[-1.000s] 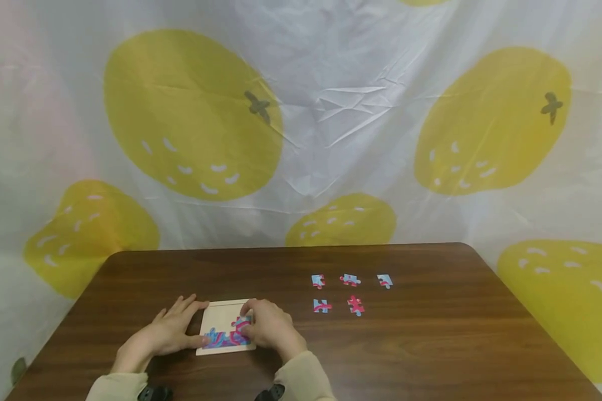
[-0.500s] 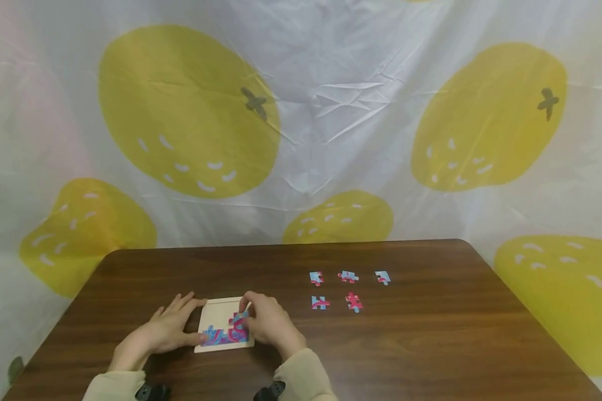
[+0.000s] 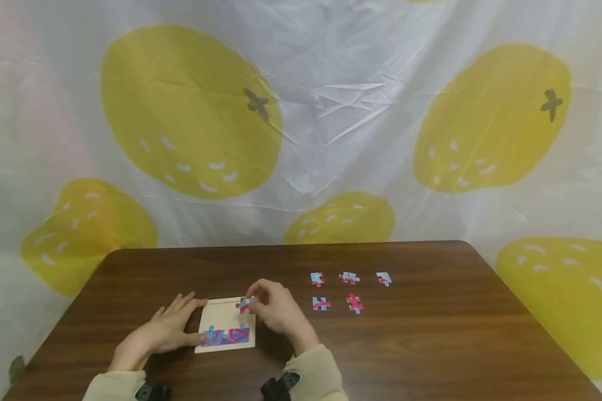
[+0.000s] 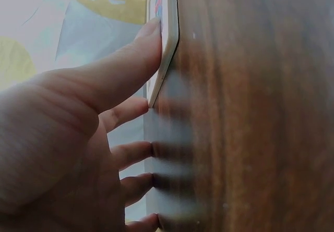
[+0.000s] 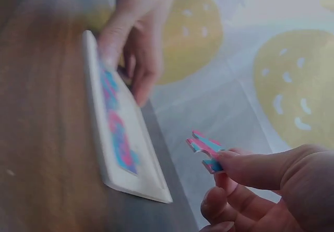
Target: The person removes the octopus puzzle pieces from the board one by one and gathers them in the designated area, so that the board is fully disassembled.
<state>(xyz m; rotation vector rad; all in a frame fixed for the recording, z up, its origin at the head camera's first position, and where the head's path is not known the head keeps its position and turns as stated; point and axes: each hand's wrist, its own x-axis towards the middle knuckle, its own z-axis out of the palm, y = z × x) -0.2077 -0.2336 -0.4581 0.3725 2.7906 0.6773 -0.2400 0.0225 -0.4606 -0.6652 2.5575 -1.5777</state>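
At the lower left of the head view, my left hand (image 3: 160,334) is spreading its fingers loosely, gripping nothing; its thumb is resting over the left edge of the tray (image 3: 215,313) and its forefinger is touching the far corner, probably steadying it. Joined pieces (image 3: 237,335) are lying along the tray's near side. Just right, my right hand (image 3: 280,309) is pinching a puzzle piece (image 3: 242,304) by its edge, holding it above the tray's upper right, perhaps leaving its knobs free. Farther off, right of centre, five loose pieces (image 3: 320,303) are lying spaced apart, likely for easy picking. A lemon-printed cloth (image 3: 351,50) is hanging behind.
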